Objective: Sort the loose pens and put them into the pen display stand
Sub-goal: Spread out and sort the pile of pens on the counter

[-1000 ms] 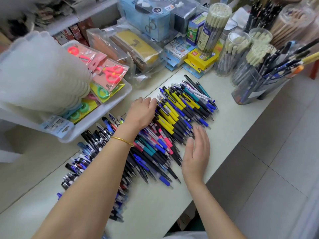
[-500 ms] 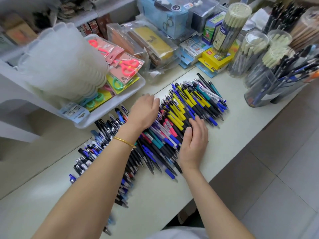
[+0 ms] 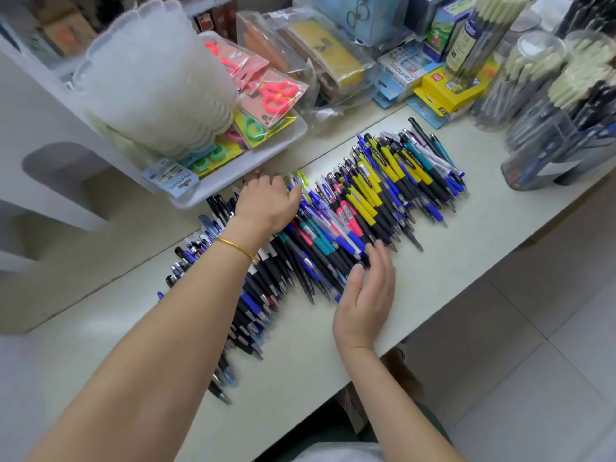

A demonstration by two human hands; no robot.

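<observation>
Left of the action, the white tray [image 3: 253, 168] of packed scissors sits at the back, and just beside its rim the left hand [image 3: 266, 205], gold bangle [image 3: 238, 248] on the wrist, stays on the far side of the loose pens [image 3: 366, 195]. Its fingers bend down over their back ends with the tips out of sight, so I cannot tell whether it holds any. The pens lie in a long band across the pale table [image 3: 333, 345], side by side, each long axis running from far-left to near-right, writing tips toward the near edge. Now the right hand [image 3: 366, 295]: half a second ago it lay flat on the pens, now it stands up on edge, palm facing the pile, fingers straight and together, touching the tips. Far right, well apart, stands the clear pen display stand [image 3: 540, 168].
</observation>
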